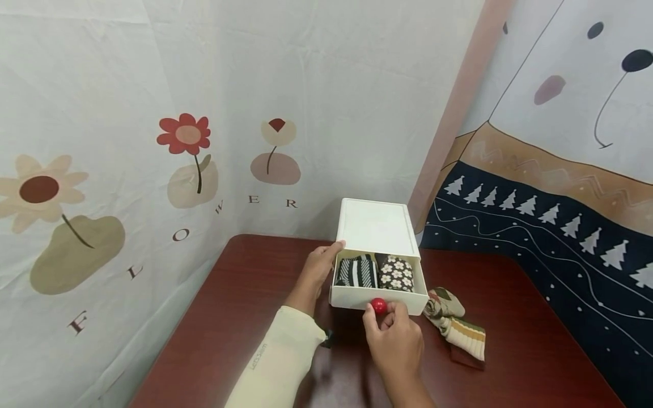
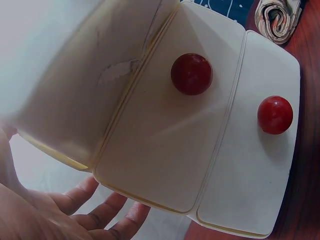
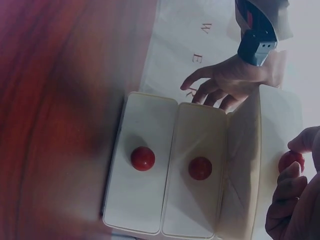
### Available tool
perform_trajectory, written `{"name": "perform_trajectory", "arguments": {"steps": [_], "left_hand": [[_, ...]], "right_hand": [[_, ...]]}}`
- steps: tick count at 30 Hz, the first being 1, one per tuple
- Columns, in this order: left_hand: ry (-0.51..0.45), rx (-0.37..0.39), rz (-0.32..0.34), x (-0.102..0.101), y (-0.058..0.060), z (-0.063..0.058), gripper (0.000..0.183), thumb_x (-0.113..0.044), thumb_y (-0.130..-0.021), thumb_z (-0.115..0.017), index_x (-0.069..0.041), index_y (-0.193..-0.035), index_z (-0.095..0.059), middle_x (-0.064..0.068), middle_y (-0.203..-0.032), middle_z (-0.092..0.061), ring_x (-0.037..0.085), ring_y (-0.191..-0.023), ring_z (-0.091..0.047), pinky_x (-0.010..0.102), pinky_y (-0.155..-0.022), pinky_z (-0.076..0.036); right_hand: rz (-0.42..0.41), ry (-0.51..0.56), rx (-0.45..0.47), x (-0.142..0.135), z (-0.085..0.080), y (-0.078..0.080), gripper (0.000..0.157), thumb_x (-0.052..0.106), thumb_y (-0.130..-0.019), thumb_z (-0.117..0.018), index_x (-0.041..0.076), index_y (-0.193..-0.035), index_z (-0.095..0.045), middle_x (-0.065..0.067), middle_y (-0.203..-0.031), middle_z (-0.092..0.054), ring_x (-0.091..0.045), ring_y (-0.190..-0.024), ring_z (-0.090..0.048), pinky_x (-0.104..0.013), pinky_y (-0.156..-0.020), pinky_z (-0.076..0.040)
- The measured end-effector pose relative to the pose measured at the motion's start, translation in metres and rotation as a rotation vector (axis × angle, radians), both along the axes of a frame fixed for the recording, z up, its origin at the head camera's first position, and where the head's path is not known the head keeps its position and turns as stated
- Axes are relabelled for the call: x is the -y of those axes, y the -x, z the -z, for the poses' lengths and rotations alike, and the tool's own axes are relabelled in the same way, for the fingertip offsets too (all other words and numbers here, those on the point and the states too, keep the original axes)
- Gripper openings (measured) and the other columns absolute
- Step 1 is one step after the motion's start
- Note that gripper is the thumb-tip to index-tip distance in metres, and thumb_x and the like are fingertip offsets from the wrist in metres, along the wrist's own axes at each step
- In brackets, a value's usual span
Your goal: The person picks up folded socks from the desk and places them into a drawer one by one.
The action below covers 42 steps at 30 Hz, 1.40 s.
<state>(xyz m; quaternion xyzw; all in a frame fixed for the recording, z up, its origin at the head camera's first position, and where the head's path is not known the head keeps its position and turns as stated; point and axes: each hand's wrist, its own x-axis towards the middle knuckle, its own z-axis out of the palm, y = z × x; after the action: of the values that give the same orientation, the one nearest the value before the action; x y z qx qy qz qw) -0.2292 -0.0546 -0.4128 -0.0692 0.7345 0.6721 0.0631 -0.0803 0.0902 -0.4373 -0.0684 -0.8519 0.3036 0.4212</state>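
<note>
Reddish worktop (image 1: 219,328) bears a white box (image 1: 377,226), its top drawer (image 1: 352,297) out with socks (image 1: 357,273) inside, red knob (image 1: 378,306) pinched by the right hand (image 1: 395,340), the left hand (image 1: 318,263) spread at the box's side. Sliding the drawer seems in hand; next calls for straight, even force.

The cabinet (image 1: 377,224) stands on the table (image 1: 214,340), with the wall cloth (image 1: 326,113) behind it. Its top drawer (image 1: 352,297) juts forward toward the person, above two lower drawers (image 2: 155,130), each with a lower knob (image 2: 191,74) on its front. Inside the top drawer, one sock roll (image 1: 357,272) lies at the left and another sock roll (image 1: 397,275) just beside it at the right. The knob (image 1: 378,306) on the drawer's front sits between the right hand's (image 1: 395,343) thumb and fingers. The left hand (image 1: 317,266) is at the cabinet's left side. Right of the drawer, loose socks (image 1: 464,337) lie on the table.
</note>
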Motion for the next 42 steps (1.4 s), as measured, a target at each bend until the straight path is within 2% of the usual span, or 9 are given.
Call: {"name": "perform_trajectory", "arguments": {"steps": [7, 13, 18, 22, 28, 35, 42], "left_hand": [[0.023, 0.002, 0.003, 0.001, 0.001, 0.000, 0.076, -0.062, -0.098, -0.067, -0.002, -0.144, -0.064, 0.022, -0.145, -0.065, 0.041, -0.142, -0.057, 0.065, -0.123, -0.041], [0.026, 0.013, 0.012, 0.002, 0.003, -0.001, 0.076, -0.063, -0.097, -0.066, -0.002, -0.144, -0.065, 0.023, -0.145, -0.065, 0.041, -0.138, -0.060, 0.064, -0.122, -0.043], [-0.001, 0.026, 0.016, 0.003, 0.002, -0.003, 0.079, -0.063, -0.096, -0.067, -0.003, -0.148, -0.062, 0.024, -0.153, -0.060, 0.043, -0.141, -0.058, 0.073, -0.121, -0.040], [-0.031, 0.066, 0.007, 0.003, 0.001, -0.005, 0.079, -0.063, -0.095, -0.069, -0.006, -0.149, -0.062, 0.021, -0.159, -0.057, 0.043, -0.144, -0.057, 0.079, -0.120, -0.035], [-0.069, 0.098, -0.016, -0.001, -0.001, -0.005, 0.078, -0.062, -0.094, -0.070, -0.008, -0.150, -0.061, 0.017, -0.158, -0.058, 0.040, -0.144, -0.056, 0.077, -0.122, -0.033], [-0.081, 0.085, -0.002, -0.003, -0.002, -0.005, 0.076, -0.059, -0.097, -0.067, -0.008, -0.153, -0.058, 0.019, -0.155, -0.058, 0.040, -0.143, -0.052, 0.079, -0.123, -0.031], [-0.096, 0.056, -0.010, -0.005, -0.004, -0.008, 0.067, -0.056, -0.099, -0.065, -0.007, -0.145, -0.063, 0.019, -0.146, -0.059, 0.037, -0.137, -0.052, 0.081, -0.120, -0.031]], "right_hand": [[0.005, 0.032, 0.106, 0.000, -0.007, 0.013, 0.027, 0.026, -0.085, -0.085, 0.008, -0.085, -0.066, 0.005, -0.055, -0.056, -0.014, -0.051, -0.053, -0.034, -0.049, -0.039], [0.015, 0.058, 0.233, -0.001, -0.013, 0.028, 0.029, 0.031, -0.089, -0.084, 0.008, -0.087, -0.066, 0.002, -0.057, -0.058, -0.022, -0.055, -0.060, -0.039, -0.050, -0.041], [0.004, 0.051, 0.300, -0.001, -0.018, 0.039, 0.032, 0.033, -0.093, -0.082, 0.006, -0.089, -0.066, -0.001, -0.058, -0.058, -0.022, -0.054, -0.057, -0.038, -0.050, -0.039], [-0.008, 0.050, 0.332, -0.002, -0.020, 0.046, 0.033, 0.034, -0.095, -0.080, 0.005, -0.090, -0.065, -0.003, -0.058, -0.058, -0.020, -0.053, -0.056, -0.035, -0.049, -0.037], [-0.037, 0.039, 0.348, -0.007, -0.021, 0.057, 0.034, 0.033, -0.096, -0.080, 0.003, -0.091, -0.066, -0.005, -0.059, -0.061, -0.020, -0.053, -0.056, -0.033, -0.048, -0.037], [-0.044, 0.017, 0.362, -0.012, -0.023, 0.069, 0.034, 0.033, -0.096, -0.081, 0.003, -0.091, -0.067, -0.007, -0.058, -0.062, -0.022, -0.054, -0.058, -0.034, -0.047, -0.038], [-0.060, 0.021, 0.388, -0.013, -0.026, 0.076, 0.035, 0.035, -0.097, -0.079, 0.004, -0.089, -0.064, -0.007, -0.057, -0.059, -0.021, -0.052, -0.055, -0.032, -0.046, -0.036]]}}
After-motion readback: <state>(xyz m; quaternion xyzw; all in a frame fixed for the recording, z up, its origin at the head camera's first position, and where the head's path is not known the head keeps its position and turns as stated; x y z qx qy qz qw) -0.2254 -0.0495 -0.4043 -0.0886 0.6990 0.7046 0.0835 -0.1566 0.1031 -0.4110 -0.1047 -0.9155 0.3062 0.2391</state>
